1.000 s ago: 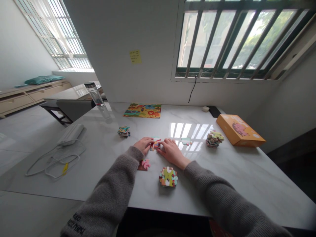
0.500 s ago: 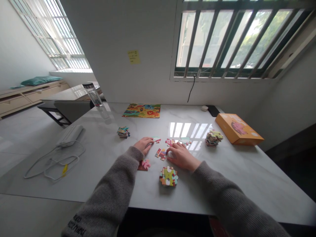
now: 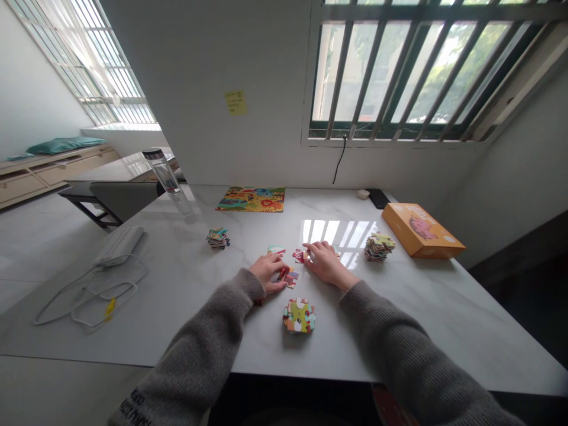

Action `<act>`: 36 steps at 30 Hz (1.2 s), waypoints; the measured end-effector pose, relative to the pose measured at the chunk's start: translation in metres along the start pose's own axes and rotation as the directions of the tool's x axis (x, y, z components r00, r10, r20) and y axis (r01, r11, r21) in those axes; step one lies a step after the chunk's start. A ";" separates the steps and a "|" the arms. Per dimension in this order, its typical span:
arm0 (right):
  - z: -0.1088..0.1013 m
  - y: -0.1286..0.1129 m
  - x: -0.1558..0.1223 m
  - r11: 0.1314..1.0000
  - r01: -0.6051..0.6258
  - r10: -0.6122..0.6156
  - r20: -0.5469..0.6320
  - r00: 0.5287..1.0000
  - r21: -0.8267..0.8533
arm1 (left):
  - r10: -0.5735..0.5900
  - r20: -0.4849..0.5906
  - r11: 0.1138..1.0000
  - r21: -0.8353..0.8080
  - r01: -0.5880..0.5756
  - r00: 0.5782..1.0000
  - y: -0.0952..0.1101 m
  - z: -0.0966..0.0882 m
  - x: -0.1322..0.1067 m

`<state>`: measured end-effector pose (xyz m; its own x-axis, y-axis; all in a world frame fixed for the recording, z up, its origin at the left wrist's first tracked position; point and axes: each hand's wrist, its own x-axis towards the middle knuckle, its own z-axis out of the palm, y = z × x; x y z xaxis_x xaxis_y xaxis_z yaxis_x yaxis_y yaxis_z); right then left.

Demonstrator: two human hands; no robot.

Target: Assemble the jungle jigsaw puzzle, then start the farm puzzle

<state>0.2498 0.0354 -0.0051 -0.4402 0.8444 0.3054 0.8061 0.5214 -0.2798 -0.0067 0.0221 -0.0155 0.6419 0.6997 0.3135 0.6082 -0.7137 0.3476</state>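
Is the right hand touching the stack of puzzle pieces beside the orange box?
Apart: the head view shows a plain gap between the right hand and the stack of puzzle pieces.

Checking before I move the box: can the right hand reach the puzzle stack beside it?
Probably yes: the stack sits just right of the right hand, with no pile between them, only marble tabletop, so the hand could likely slide straight across.
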 end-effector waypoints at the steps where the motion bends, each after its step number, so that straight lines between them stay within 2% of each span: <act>1: 0.000 0.000 0.001 1.000 -0.003 0.003 0.004 1.000 0.006 | 0.006 -0.003 1.000 -0.008 -0.006 1.000 0.001 0.003 0.002; 6: -0.001 0.001 0.002 0.997 0.003 0.000 -0.038 0.999 0.073 | 0.034 -0.018 0.999 -0.021 -0.035 0.999 0.007 0.016 0.010; 9: -0.003 0.001 0.002 0.972 -0.040 0.061 -0.084 0.995 0.232 | 0.033 -0.040 0.999 -0.036 -0.034 0.999 0.012 0.015 0.011; 11: -0.006 -0.001 0.003 0.927 -0.105 0.146 -0.089 0.985 0.361 | 0.001 -0.100 0.999 -0.033 -0.004 0.995 0.016 0.010 0.010; 13: -0.009 -0.006 0.004 0.843 -0.161 0.233 -0.079 0.969 0.513 | -0.047 -0.186 0.999 -0.017 0.045 0.981 0.019 0.002 0.010; 16: -0.015 -0.020 0.004 0.598 -0.173 0.317 -0.033 0.948 0.782 | -0.084 -0.289 0.996 -0.008 0.086 0.954 0.021 -0.008 0.009; 18: -0.017 -0.033 0.003 0.431 -0.154 0.286 0.028 0.958 0.889 | -0.080 -0.332 0.996 -0.005 0.084 0.940 0.021 -0.012 0.010; 19: -0.018 -0.039 0.002 0.381 -0.159 0.253 0.062 0.965 0.911 | -0.075 -0.344 0.997 0.000 0.080 0.936 0.022 -0.013 0.010; 21: -0.017 -0.050 0.000 0.342 -0.178 0.217 0.107 0.970 0.923 | -0.061 -0.350 0.997 0.018 0.072 0.935 0.022 -0.014 0.010; 25: -0.011 -0.059 -0.004 0.357 -0.240 0.228 0.165 0.960 0.903 | -0.027 -0.311 0.996 0.076 0.053 0.950 0.023 -0.016 0.009; 27: -0.008 -0.058 -0.004 0.406 -0.236 0.235 0.149 0.961 0.883 | -0.021 -0.289 0.994 0.100 0.052 0.957 0.021 -0.019 0.008; 28: -0.007 -0.056 -0.005 0.458 -0.208 0.240 0.105 0.965 0.864 | -0.023 -0.285 0.993 0.107 0.055 0.958 0.019 -0.021 0.007; 30: -0.007 -0.052 -0.006 0.616 -0.097 0.218 -0.051 0.975 0.782 | -0.035 -0.285 0.992 0.103 0.067 0.958 0.012 -0.024 0.005; 32: -0.008 -0.048 -0.007 0.767 0.055 0.092 -0.194 0.977 0.639 | -0.052 -0.295 0.994 0.076 0.077 0.954 0.003 -0.025 0.003; 34: -0.008 -0.045 -0.009 0.836 0.199 -0.078 -0.250 0.965 0.511 | -0.061 -0.294 0.996 0.038 0.075 0.954 -0.004 -0.025 0.000; 36: -0.007 -0.044 -0.009 0.848 0.288 -0.190 -0.252 0.949 0.445 | -0.062 -0.276 0.998 0.006 0.066 0.959 -0.008 -0.023 -0.001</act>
<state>0.2215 0.0042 0.0109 -0.4713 0.6714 0.5719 0.3814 0.7398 -0.5542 -0.0230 0.0280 0.0016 0.4496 0.7241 0.5230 0.6517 -0.6663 0.3624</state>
